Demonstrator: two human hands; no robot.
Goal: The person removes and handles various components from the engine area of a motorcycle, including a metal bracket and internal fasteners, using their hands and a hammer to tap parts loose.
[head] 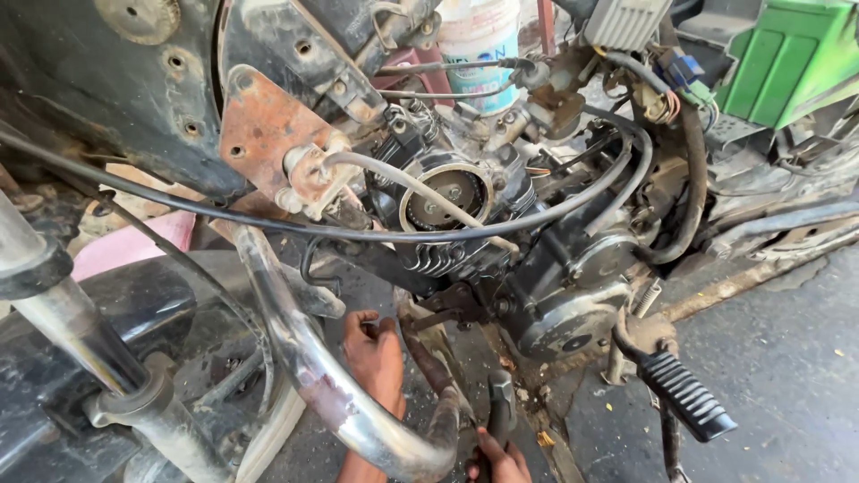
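The engine [501, 241] is black and greasy grey with ribbed fins, and the bracket [264, 125] beside it is rust-orange. The crash bar [313, 376] is shiny chrome flecked with rust, the footpeg [684, 394] black with ridged rubber, and the cable [268, 224] black. A panel [787, 58] is bright green, the bucket [479, 40] white with blue print, and a cloth [125, 246] pink.

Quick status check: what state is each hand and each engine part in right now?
left hand: closed around a small dark part under the engine
right hand: gripping a dark tool handle, held upright
round engine cover: off, sprocket and chain exposed
footpeg: folded out
chrome guard bar: rusty, in front of the left hand
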